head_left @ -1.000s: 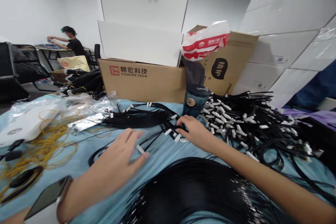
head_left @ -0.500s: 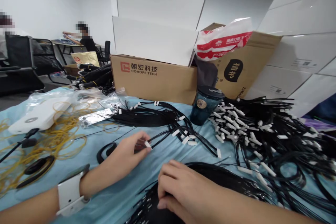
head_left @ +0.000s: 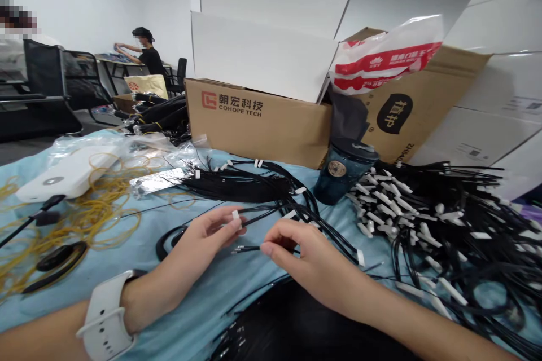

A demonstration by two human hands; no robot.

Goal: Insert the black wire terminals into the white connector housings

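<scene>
Between thumb and fingers, my left hand (head_left: 215, 231) pinches black cables near a small white connector (head_left: 236, 215). Just to its right, my right hand (head_left: 296, 245) is closed on thin black wires (head_left: 249, 249), whose bare silvery ends stick out toward the left hand. Both hands are above the blue cloth, a short gap apart. Behind them lies a bundle of black cables (head_left: 241, 187) with white connectors. A large mass of black wires (head_left: 313, 321) fills the front, partly under my right forearm.
A dark blue cup (head_left: 345, 172) stands behind the right hand. At right is a heap of white-connector cables (head_left: 423, 214). Yellow rubber bands (head_left: 105, 214) and a white power bank (head_left: 68, 175) lie at left. A cardboard box (head_left: 258, 124) stands at the back. Two people sit farther off.
My right hand has lifted from the front wire pile toward the left hand, now with wires in its fingers. My left hand still pinches its cables. The camera view has shifted slightly.
</scene>
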